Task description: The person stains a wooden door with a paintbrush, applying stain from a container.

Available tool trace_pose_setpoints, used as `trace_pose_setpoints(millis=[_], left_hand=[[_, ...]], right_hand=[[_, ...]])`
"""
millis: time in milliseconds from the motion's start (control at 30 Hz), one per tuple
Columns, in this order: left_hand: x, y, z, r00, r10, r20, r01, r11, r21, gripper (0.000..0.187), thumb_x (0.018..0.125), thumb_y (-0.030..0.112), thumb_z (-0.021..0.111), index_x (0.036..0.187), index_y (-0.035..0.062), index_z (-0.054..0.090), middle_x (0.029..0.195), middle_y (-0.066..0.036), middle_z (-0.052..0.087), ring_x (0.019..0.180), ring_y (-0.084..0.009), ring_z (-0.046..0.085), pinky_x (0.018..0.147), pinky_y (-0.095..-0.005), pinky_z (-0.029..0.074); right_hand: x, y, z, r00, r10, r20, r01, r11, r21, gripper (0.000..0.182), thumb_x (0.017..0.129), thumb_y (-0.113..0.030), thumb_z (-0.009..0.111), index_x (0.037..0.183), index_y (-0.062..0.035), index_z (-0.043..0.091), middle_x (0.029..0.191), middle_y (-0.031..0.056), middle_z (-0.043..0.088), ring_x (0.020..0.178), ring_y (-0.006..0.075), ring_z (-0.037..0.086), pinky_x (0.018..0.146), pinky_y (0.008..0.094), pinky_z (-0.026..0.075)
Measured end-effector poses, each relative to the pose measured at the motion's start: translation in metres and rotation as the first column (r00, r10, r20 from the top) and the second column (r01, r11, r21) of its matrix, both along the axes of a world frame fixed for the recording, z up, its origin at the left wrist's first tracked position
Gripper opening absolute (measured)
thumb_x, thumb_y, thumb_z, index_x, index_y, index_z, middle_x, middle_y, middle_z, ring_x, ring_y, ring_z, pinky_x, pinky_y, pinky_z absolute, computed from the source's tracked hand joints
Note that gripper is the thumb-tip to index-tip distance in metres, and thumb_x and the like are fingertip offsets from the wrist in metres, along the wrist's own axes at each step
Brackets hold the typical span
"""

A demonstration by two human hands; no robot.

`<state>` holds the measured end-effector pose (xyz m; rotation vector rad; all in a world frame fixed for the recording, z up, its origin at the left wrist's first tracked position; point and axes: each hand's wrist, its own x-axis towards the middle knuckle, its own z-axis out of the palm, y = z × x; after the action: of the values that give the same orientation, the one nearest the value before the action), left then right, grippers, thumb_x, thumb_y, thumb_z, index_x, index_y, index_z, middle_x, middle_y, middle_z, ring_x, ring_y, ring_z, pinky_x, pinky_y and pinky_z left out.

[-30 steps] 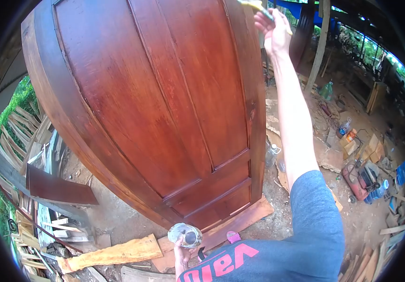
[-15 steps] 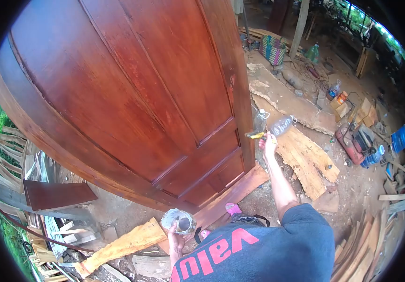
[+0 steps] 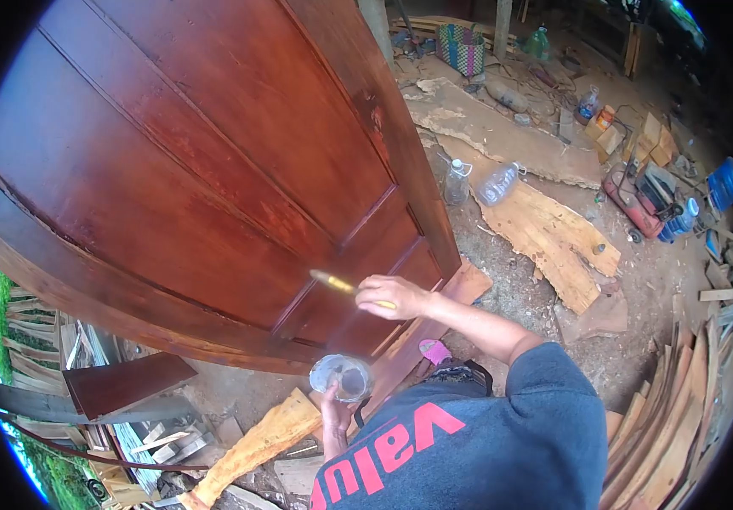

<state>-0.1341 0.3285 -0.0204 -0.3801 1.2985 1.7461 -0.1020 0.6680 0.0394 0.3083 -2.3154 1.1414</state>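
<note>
A tall, glossy red-brown wooden door [image 3: 239,161] with raised panels leans in front of me. My right hand [image 3: 390,297] is closed around the yellow handle of a paintbrush [image 3: 332,281], its bristles pointing left over the door's lower panels. Below it, my left hand [image 3: 335,410] grips a clear plastic container [image 3: 343,374] by its near side. A little dark liquid shows at the container's bottom. The door's lower edge rests by a reddish plank [image 3: 383,374] on the ground.
Two clear plastic bottles [image 3: 499,183] sit right of the door beside rough wooden slabs [image 3: 545,238]. A red compressor [image 3: 630,204] and blue jugs [image 3: 728,183] stand farther right. Stacked boards [image 3: 668,416] fill the lower right. A yellowish plank [image 3: 256,442] lies lower left.
My right hand has swung left with the paintbrush, from beyond the door's right edge to over its lower panels. The container in my left hand has shifted slightly right. The view has turned.
</note>
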Motion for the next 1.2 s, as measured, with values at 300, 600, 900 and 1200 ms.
trace_pose_setpoints(millis=[300, 600, 900, 1200], left_hand=[[0.007, -0.03, -0.006, 0.997, 0.083, 0.005, -0.082, 0.992, -0.09, 0.069, 0.083, 0.039, 0.07, 0.143, 0.0139, 0.045, 0.136, -0.011, 0.055, 0.124, -0.0336, 0.054, 0.101, -0.056, 0.046], [0.002, -0.021, -0.01, 0.999, -0.036, -0.002, 0.035, 0.994, -0.101, 0.073, 0.081, 0.045, 0.069, 0.145, 0.022, 0.043, 0.142, -0.006, 0.048, 0.13, -0.0299, 0.047, 0.098, -0.0579, 0.043], [0.005, -0.031, -0.01, 0.993, 0.113, -0.018, -0.113, 0.994, 0.001, 0.073, 0.082, 0.037, 0.073, 0.144, 0.0134, 0.043, 0.14, -0.01, 0.052, 0.126, -0.0313, 0.053, 0.101, -0.0514, 0.047], [0.02, -0.059, -0.009, 0.981, 0.195, -0.016, -0.195, 0.978, -0.071, 0.068, 0.083, 0.037, 0.07, 0.142, 0.0146, 0.045, 0.134, -0.008, 0.054, 0.121, -0.03, 0.055, 0.096, -0.0517, 0.05]], right_hand=[[0.034, 0.203, -0.045, 0.318, -0.948, 0.033, 0.935, 0.307, -0.179, 0.015, 0.096, -0.02, 0.062, 0.1, -0.0055, 0.067, 0.091, 0.0153, 0.066, 0.084, 0.034, 0.064, 0.075, 0.0433, 0.05], [-0.001, -0.039, -0.076, 0.998, 0.061, 0.027, -0.064, 0.99, 0.128, 0.011, 0.093, -0.02, 0.066, 0.097, -0.0106, 0.067, 0.097, 0.0071, 0.062, 0.092, 0.0276, 0.059, 0.082, 0.0394, 0.047], [0.029, 0.157, -0.071, 0.553, -0.833, 0.013, 0.83, 0.55, -0.089, 0.017, 0.096, -0.018, 0.062, 0.102, -0.0042, 0.068, 0.099, 0.0148, 0.067, 0.094, 0.0319, 0.064, 0.085, 0.0409, 0.05], [-0.015, 0.006, -0.099, 0.764, -0.645, -0.019, 0.637, 0.76, -0.13, 0.013, 0.093, -0.016, 0.065, 0.101, -0.0062, 0.068, 0.108, 0.0141, 0.064, 0.101, 0.0324, 0.059, 0.089, 0.042, 0.047]])
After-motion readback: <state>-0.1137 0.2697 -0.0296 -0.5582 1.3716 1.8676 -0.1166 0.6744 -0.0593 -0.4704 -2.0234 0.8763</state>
